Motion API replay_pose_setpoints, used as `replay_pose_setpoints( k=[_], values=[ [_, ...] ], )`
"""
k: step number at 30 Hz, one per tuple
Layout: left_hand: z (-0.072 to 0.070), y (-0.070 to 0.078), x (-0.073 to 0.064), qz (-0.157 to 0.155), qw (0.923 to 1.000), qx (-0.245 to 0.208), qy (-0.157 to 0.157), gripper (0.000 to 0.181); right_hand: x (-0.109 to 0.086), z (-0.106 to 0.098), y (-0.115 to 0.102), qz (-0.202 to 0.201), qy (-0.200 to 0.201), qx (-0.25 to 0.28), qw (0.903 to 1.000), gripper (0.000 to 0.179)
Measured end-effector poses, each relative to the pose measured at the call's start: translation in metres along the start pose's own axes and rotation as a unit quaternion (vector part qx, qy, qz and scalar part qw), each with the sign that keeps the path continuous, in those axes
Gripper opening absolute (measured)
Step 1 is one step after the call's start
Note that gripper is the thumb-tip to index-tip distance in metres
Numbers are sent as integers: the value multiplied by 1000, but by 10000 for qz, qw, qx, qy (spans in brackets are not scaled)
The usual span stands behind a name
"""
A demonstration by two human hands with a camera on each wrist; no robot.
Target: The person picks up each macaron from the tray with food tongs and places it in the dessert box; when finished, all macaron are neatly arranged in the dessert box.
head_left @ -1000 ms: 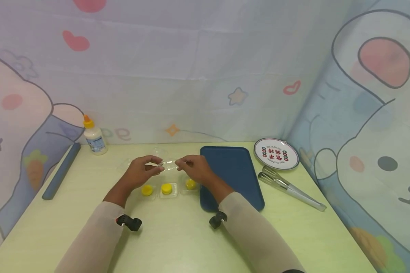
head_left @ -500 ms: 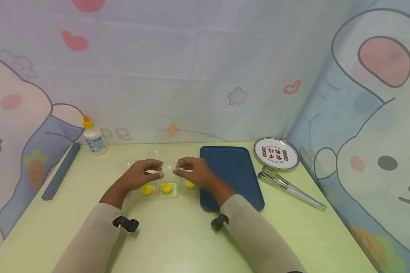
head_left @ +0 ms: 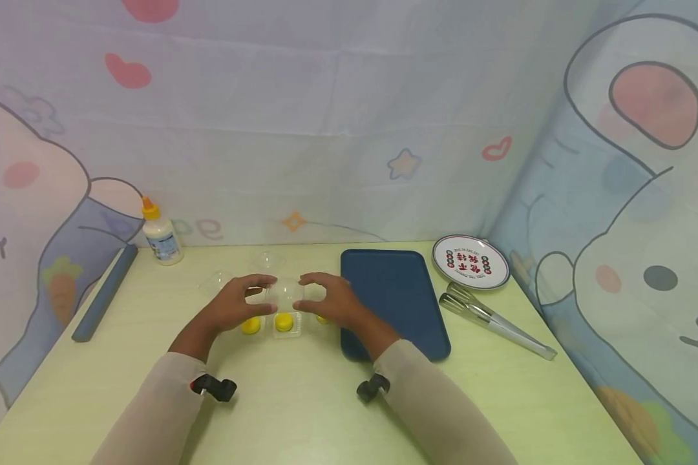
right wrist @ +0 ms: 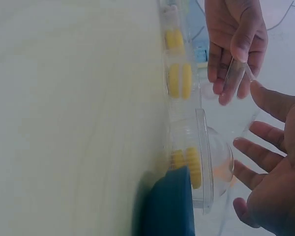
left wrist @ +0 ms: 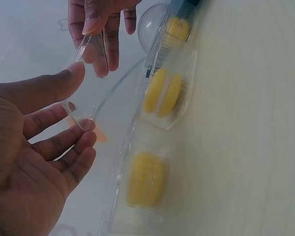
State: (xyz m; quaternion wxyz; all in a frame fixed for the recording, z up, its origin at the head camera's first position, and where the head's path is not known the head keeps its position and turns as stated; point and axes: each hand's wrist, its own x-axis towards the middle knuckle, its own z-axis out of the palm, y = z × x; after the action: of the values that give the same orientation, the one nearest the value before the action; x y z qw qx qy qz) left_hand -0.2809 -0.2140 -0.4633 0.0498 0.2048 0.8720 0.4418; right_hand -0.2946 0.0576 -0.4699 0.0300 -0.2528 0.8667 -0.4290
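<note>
Both hands hold a clear plastic dome lid [head_left: 285,295] by opposite edges, thumb on the near side and fingers on the far side. My left hand [head_left: 236,302] grips its left edge, and my right hand [head_left: 333,300] its right edge. Below and just nearer sits a yellow macaron [head_left: 284,321] in a clear square base [head_left: 287,333]. Another yellow macaron [head_left: 251,325] lies to its left, partly behind my left hand. On the right, a third macaron [right wrist: 192,167] stands in a base under a domed lid [right wrist: 220,155]; my right hand mostly covers it in the head view.
Two loose clear lids lie behind the hands: one lid [head_left: 266,260] at the back, another lid [head_left: 214,280] to the left. A blue tray [head_left: 392,303] is on the right, with a plate [head_left: 470,261] and metal tongs [head_left: 497,323] beyond. Far left are a glue bottle [head_left: 163,236] and a blue-grey roll [head_left: 106,294].
The clear lid has turned from nearly edge-on to dome-up and come slightly nearer the middle macaron. Both hands have moved with it, thumbs and fingers now spread wider.
</note>
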Motion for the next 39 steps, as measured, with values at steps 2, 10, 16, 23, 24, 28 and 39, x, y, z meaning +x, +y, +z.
replay_pose_setpoints(
  k=[2, 10, 16, 23, 24, 28, 39],
  values=[
    [2, 1, -2, -67, 9998, 151, 71, 62, -2, 1, -1, 86, -29, -153, 9998, 53],
    [11, -4, -11, -84, 9982, 527, 272, 62, -9, 4, 0, 21, -213, -443, 9988, 56],
    [15, -5, -17, 8, 9981, 564, 251, 63, -12, 7, 0, -122, -277, -561, 9980, 57],
    [17, -1, -22, 94, 9967, 802, 111, 67, -14, 12, -2, -22, -361, -817, 9960, 58],
    [17, -1, -23, 91, 9966, 808, 94, 66, -15, 13, -2, -7, -368, -846, 9957, 58],
    [18, -2, -23, 33, 9962, 866, 38, 66, -17, 15, -2, 7, -382, -949, 9948, 57],
    [23, -7, -22, 103, 9948, 1015, 73, 66, -20, 20, 3, -136, -315, -1151, 9928, 57]
  ],
)
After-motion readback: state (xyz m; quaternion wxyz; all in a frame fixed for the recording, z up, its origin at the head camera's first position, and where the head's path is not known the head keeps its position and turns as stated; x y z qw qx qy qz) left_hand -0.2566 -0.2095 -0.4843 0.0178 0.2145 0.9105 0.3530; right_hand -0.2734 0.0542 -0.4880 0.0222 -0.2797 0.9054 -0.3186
